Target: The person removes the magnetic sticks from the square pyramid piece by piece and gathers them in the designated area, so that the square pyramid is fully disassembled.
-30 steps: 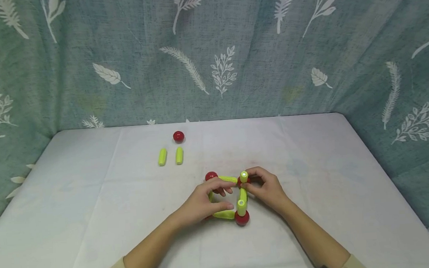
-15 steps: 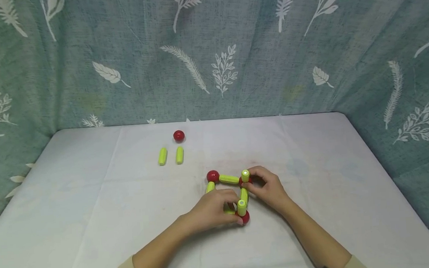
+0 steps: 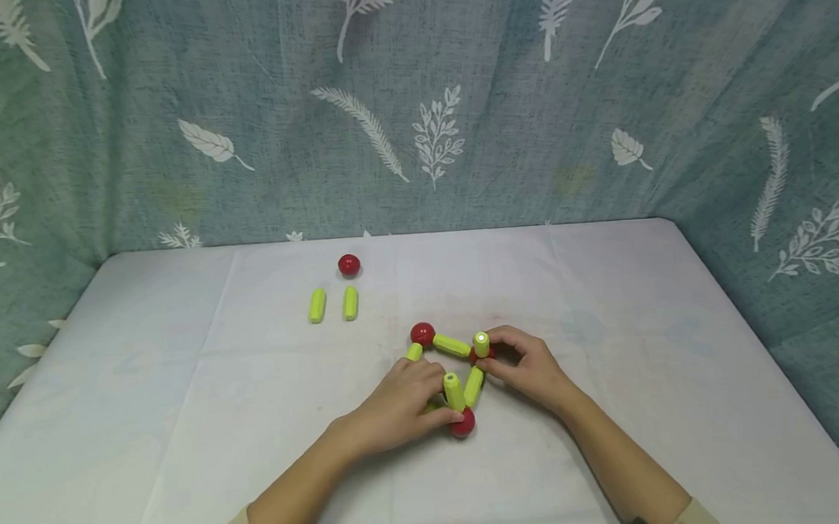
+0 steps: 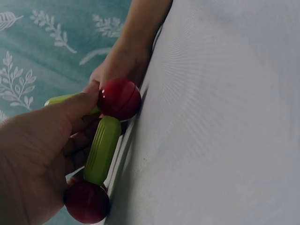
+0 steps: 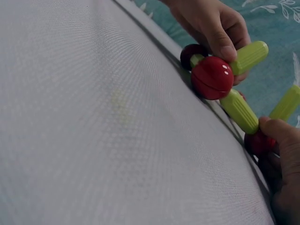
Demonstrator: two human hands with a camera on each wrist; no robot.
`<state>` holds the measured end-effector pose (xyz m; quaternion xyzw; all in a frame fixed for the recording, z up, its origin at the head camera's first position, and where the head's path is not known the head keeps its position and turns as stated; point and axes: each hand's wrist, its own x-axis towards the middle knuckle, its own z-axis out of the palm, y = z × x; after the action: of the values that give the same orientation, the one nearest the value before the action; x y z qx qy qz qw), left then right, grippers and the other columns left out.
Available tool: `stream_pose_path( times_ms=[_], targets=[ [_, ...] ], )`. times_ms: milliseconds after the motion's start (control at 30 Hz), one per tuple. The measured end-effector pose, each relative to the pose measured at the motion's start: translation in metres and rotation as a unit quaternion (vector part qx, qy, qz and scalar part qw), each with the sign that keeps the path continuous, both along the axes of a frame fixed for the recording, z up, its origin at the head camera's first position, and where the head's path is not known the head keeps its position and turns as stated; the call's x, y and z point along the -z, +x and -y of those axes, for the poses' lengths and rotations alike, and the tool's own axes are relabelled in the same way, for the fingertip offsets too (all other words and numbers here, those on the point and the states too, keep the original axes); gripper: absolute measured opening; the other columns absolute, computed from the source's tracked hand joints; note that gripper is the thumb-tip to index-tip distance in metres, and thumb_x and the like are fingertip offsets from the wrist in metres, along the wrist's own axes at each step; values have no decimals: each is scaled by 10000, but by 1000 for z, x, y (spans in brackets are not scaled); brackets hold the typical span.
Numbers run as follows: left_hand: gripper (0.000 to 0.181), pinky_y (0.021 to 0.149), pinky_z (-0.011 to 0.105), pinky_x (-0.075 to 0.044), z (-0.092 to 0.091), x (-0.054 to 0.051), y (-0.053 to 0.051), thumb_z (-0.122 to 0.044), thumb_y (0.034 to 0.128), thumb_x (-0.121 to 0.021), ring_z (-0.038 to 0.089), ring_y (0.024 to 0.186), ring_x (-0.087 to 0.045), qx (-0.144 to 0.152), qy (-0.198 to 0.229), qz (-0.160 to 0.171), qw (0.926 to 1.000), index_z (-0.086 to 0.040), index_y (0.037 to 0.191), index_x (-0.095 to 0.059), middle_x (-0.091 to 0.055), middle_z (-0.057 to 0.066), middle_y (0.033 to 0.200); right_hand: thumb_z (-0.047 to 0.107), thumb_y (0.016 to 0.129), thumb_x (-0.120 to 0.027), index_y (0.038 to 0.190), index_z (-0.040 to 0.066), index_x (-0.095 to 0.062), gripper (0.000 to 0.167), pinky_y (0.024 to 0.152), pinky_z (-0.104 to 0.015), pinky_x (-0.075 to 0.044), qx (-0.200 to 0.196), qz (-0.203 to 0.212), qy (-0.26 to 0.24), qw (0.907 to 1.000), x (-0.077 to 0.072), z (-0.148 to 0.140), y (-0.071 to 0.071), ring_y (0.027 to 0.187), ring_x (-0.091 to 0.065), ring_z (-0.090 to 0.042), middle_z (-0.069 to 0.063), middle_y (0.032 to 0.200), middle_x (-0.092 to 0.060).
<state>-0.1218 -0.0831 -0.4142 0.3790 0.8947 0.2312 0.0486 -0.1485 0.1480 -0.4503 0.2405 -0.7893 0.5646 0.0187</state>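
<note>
Gripping near red ball [image 3: 463,427] with left hand [image 3: 399,405], right-corner red ball [image 5: 256,144] with right hand [image 3: 528,370]; each bears raised green stick [image 3: 454,393]. Holding at joints probably braces frame [image 3: 452,346] on counter [image 3: 254,403] against twisting. Loose ball [image 3: 349,265], two sticks [image 3: 317,306] lie beyond, perhaps apart for easy picking.

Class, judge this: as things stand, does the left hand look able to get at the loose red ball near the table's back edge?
Probably yes, once freed: the left hand holds a joined red ball, but the loose red ball lies uncovered, just two green sticks in front.
</note>
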Motion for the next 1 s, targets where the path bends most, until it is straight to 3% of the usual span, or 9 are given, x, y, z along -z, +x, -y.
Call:
stream_pose_path(
  times_ms=[167,300,433,633,800,900,1000],
  targets=[
    [246,862,341,-337,7,4,-3,-411,860,-663,65,786,-435,-176,42,-328,9993,-205,812,-539,-438,-115,768,-62,775,-718,989,-41,-649,226,797,-354,-512,244,-199,77,9995,-19,5,9,877,-567,-62,-157,965,-650],
    [234,965,397,-328,11,7,-7,-369,866,-669,114,927,-498,-332,211,-466,9981,-178,829,-539,-478,-83,816,-67,767,-723,991,-51,-634,241,788,-344,-520,501,-179,144,9985,-23,7,11,868,-572,-88,-160,975,-646],
    [207,1053,439,-291,14,9,-10,-330,874,-667,152,991,-515,-281,428,-467,9976,-162,821,-558,-511,-56,855,-60,771,-723,994,-54,-624,244,796,-353,-523,656,-120,155,9977,-23,9,11,872,-574,-106,-169,993,-645],
    [195,960,370,-372,16,11,-11,-285,865,-685,166,991,-472,-467,744,-408,9953,-141,864,-554,-510,-30,889,-39,777,-727,1000,-42,-623,246,807,-375,-523,745,-99,210,9969,-23,11,10,880,-579,-137,-157,1003,-644],
    [202,825,301,-454,18,10,-13,-191,818,-743,143,927,-498,-976,1459,-397,9837,-98,933,-605,-564,-8,905,-40,773,-730,999,-50,-621,251,802,-385,-526,753,-94,217,9969,-23,11,10,873,-582,-175,-165,1006,-642],
    [230,753,296,-493,21,5,-13,-137,802,-754,147,880,-534,-1313,1926,-109,9724,-87,1002,-652,-608,-6,931,-44,770,-731,998,-52,-621,253,800,-411,-523,779,-66,216,9967,-24,11,10,869,-580,-185,-169,1006,-640],
    [195,766,329,-501,27,-1,-14,-160,829,-727,166,855,-541,-1588,2002,320,9663,-118,1006,-660,-606,-29,905,-45,770,-730,1001,-53,-620,255,804,-428,-519,777,-27,208,9968,-24,11,10,872,-581,-203,-171,1007,-639]
  ],
)
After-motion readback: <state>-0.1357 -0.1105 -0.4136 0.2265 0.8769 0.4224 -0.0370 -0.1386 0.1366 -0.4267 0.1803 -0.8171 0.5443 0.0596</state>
